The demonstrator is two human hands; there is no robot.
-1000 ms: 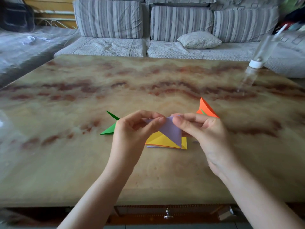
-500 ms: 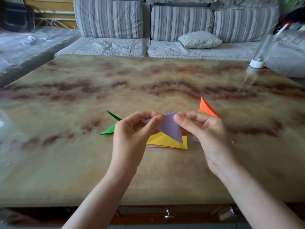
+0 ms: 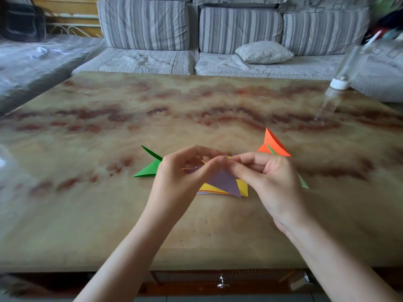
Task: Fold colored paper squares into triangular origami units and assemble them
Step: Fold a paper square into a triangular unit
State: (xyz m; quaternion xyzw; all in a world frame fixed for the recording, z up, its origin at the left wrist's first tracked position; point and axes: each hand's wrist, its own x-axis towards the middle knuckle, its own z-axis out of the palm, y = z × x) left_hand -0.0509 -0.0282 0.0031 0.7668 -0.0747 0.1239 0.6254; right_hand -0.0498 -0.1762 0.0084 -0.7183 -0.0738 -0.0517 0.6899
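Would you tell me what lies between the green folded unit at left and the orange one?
Head view: the left hand and right hand pinching purple paper over a yellow-topped stack.

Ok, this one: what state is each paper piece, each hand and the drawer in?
purple paper: folded to a triangle, pinched at its top by both hands
left hand: pinches the purple paper
right hand: pinches the purple paper
yellow-topped stack: lying flat on the table
green unit: folded, on the table, untouched
orange unit: folded, flaps standing up, untouched
drawer: shut
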